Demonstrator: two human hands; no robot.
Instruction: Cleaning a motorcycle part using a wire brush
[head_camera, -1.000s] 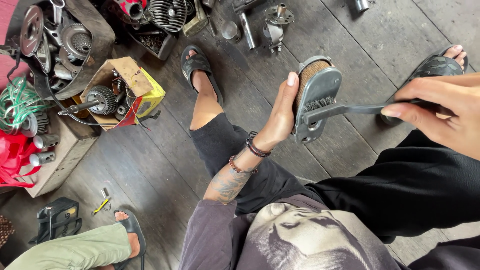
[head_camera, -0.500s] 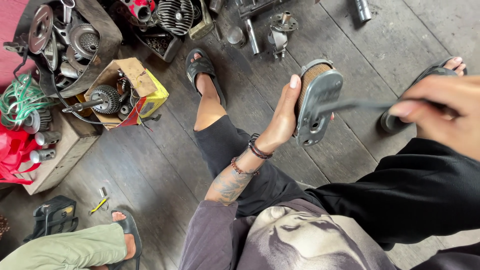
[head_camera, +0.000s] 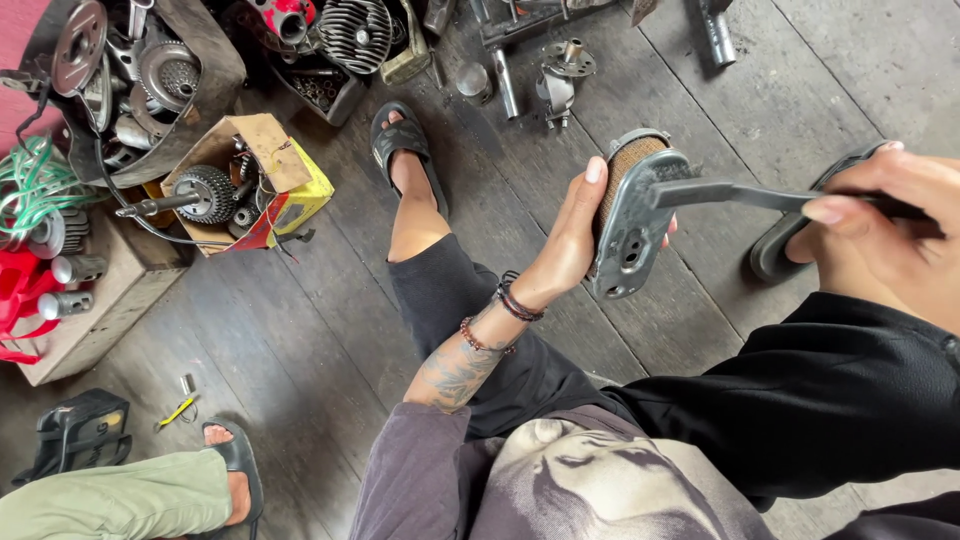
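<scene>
Filter (head_camera: 632, 225), the grey metal-framed one with the brown mesh core, sits upright in my left hand (head_camera: 572, 235), up in the air above my knee and above the dark plank floor (head_camera: 300, 340). My thumb lies along its near edge and my other digits wrap behind it, so they are clamped on the filter, though the back ones are hidden from me. My right hand (head_camera: 875, 235) is closed around the handle of a flat dark tool (head_camera: 740, 195), whose tip rests against the filter's upper frame.

I judge the main risk is the tool skidding off that frame: if I push hard with the right, the tip could jump toward my left thumb or gouge the mesh. My left grip is from one side only, so a sideways shove might twist the filter out and drop it beside my sandalled foot (head_camera: 405, 165).

My left wrist is bent back, forearm rising from my lap; my right arm reaches across toward the filter.
</scene>
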